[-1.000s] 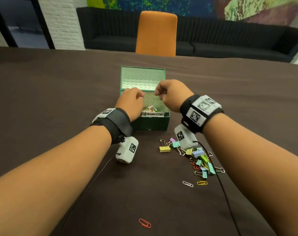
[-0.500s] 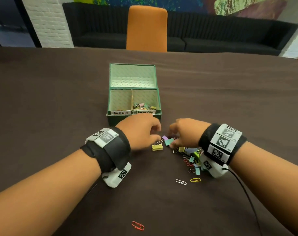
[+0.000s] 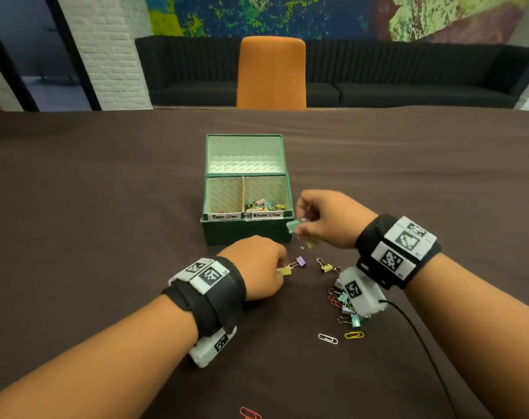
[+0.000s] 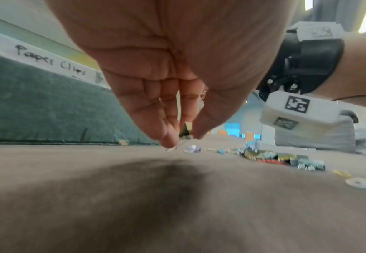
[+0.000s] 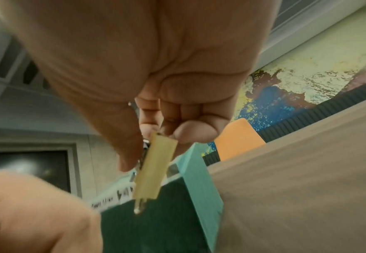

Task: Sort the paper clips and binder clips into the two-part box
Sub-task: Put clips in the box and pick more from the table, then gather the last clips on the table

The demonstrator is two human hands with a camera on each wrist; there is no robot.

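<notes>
Left hand (image 3: 257, 269) pinched a yellow binder clip (image 3: 284, 270) on the desk (image 3: 106, 237); right hand (image 3: 326, 219) gripped mint-green and yellow binder clips (image 3: 293, 226) beside the green two-part box (image 3: 246, 229).

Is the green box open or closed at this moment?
Open. The green box has its lid folded back behind it, and the head view shows both compartments, with binder clips in the right one.

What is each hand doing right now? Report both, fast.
Left hand: pinching a small yellow binder clip on the brown table.
Right hand: raised, holding a teal binder clip and a yellow one.
</notes>
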